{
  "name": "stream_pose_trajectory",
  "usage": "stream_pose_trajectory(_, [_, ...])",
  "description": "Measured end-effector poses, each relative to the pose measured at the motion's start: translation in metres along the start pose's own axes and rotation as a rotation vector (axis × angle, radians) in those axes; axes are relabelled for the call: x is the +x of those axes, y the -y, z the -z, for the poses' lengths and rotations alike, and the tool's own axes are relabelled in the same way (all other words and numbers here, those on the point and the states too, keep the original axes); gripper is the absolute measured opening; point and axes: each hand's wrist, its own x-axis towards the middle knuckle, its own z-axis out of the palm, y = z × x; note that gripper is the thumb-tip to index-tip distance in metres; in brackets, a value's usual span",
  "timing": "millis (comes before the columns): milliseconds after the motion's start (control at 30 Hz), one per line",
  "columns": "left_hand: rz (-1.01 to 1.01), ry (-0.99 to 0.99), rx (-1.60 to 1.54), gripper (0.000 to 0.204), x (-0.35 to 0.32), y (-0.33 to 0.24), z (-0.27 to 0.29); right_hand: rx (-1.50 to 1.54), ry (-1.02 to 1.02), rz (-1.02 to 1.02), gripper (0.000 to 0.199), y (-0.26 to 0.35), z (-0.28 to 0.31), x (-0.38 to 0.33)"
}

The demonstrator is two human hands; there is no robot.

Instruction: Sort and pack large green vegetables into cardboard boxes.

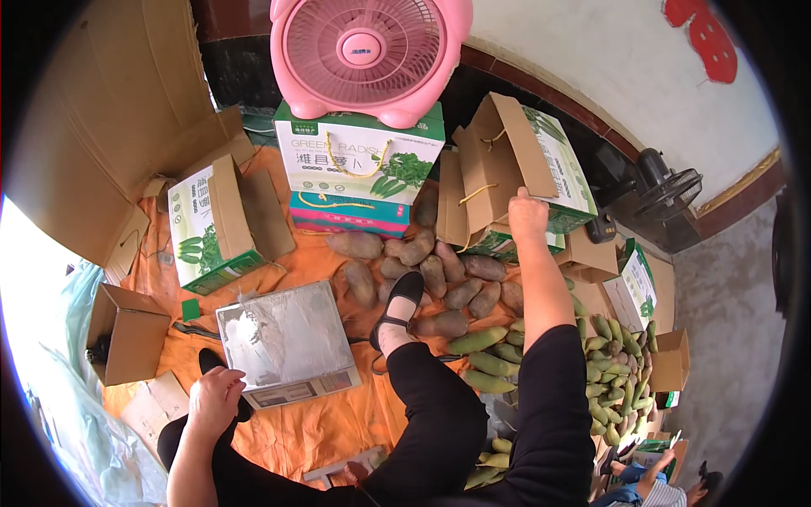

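My right hand (528, 218) reaches forward, its fingers closed on the edge of an open carton (513, 144). That carton is white and green outside with brown flaps, and it tilts on other boxes. My left hand (216, 400) hovers by my left knee with loosely bent fingers and nothing visible in it. Closest to it is a platform scale (291, 338) with a worn silver top. Large brownish roots (435, 275) lie beyond my foot. To the right of my right arm is a heap of green radishes (621, 380).
A pink box fan (363, 51) stands on a printed carton (359, 160). Another open carton (215, 224) sits at left, near a small brown box (127, 329). An orange sheet (279, 452) covers the floor. A black fan (667, 182) is by the wall. Another person (655, 482) shows at lower right.
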Motion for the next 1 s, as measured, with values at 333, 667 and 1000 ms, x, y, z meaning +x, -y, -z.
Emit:
stream_pose_trajectory(333, [-0.156, -0.112, -0.015, 0.014, -0.011, 0.011, -0.007, 0.275, -0.164, 0.047, 0.005, -0.104, 0.094, -0.084])
stream_pose_trajectory(667, [-0.175, -0.11, -0.116, 0.014, -0.03, 0.021, -0.001, 1.107, -0.159, -0.313, 0.013, -0.18, 0.231, -0.13])
stream_pose_trajectory(1000, [-0.349, 0.004, -0.27, 0.016, -0.083, -0.04, 0.025, 1.513, 0.058, -0.226, 0.019, -0.109, 0.313, -0.149])
